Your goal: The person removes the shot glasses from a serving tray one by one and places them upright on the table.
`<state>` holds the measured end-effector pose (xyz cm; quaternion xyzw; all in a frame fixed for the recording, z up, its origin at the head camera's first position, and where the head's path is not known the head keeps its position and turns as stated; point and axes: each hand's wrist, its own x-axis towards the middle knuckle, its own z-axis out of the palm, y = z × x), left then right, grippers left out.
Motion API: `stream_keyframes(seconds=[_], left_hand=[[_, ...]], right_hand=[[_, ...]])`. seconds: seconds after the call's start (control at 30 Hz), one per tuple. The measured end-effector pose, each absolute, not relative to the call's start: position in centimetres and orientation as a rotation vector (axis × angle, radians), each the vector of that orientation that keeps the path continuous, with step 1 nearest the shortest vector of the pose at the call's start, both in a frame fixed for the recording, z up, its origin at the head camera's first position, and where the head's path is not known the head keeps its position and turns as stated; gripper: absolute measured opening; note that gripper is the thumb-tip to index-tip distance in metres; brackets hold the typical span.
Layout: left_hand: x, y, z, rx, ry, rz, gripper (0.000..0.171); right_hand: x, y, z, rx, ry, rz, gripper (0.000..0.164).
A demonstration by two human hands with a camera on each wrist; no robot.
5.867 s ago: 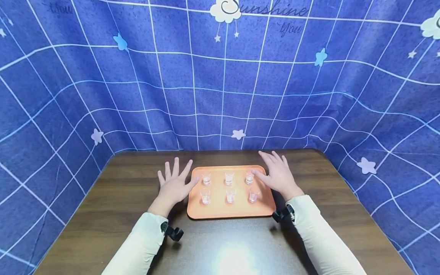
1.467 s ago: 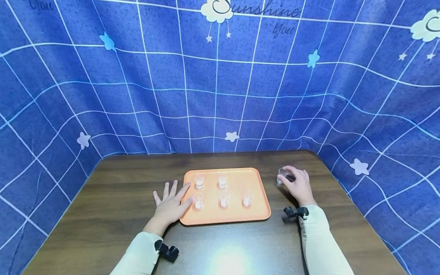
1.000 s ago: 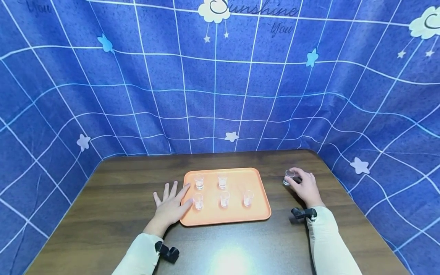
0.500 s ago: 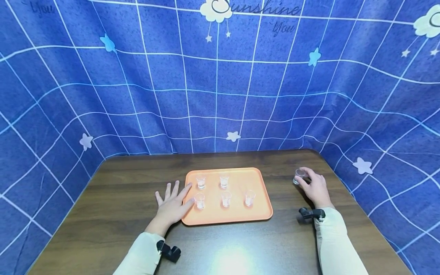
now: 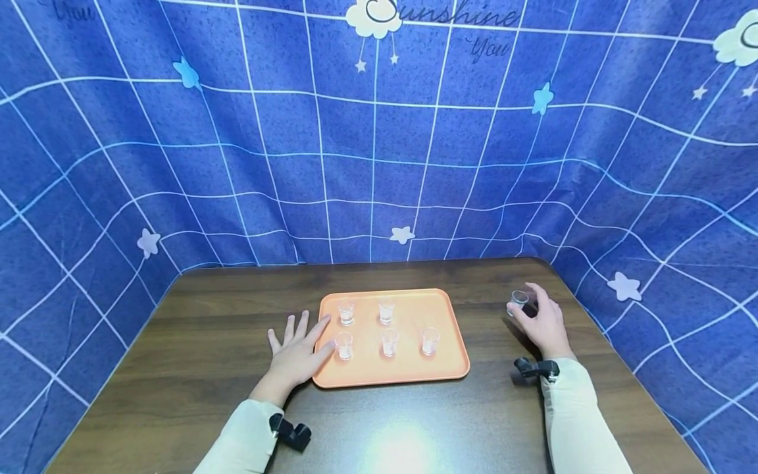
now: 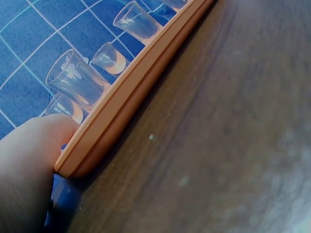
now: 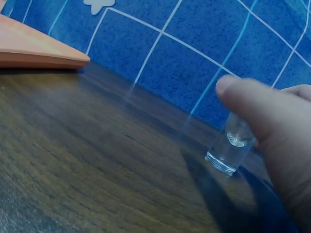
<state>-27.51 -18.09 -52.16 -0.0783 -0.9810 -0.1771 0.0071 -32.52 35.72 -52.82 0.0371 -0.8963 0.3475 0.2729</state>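
Note:
A clear shot glass (image 5: pixel 518 299) stands upright on the table, right of the tray, with a little clear liquid in it. My right hand (image 5: pixel 545 324) is around it with thumb and index finger spread apart, the index finger off the rim. The right wrist view shows the glass base (image 7: pixel 223 162) on the wood, its upper part hidden behind the thumb. My left hand (image 5: pixel 293 361) lies with fingers spread at the left edge of the orange tray (image 5: pixel 408 375). In the left wrist view, the thumb (image 6: pixel 56 128) overlaps the tray's rim.
Several more shot glasses stand on the tray: two in the back row, including a middle one (image 5: pixel 386 312), and three in front, including a right one (image 5: pixel 430 341). The dark wooden table (image 5: pixel 219 309) ends at a blue gridded curtain (image 5: pixel 379 164) behind.
The right hand took the back-right shot glass off the tray, carried it right and set it on the table; its fingers have just spread from it. The left hand came onto the tray's edge.

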Motion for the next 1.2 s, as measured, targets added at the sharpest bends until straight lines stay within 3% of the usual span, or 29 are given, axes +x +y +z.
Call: stream_keyframes(seconds=[0.33,1.2], left_hand=[[-27.9,-18.2,-52.8,-0.245,-3.051,-0.578,0.074],[-27.8,-18.4,-52.6,-0.262,-3.061,-0.562,0.073]], right_hand=[[-32.6,34.4,-52.5,0.204,-2.278,0.926,0.064],[-30.3,25.0,-52.6,0.818,-2.231,0.928,0.056]])
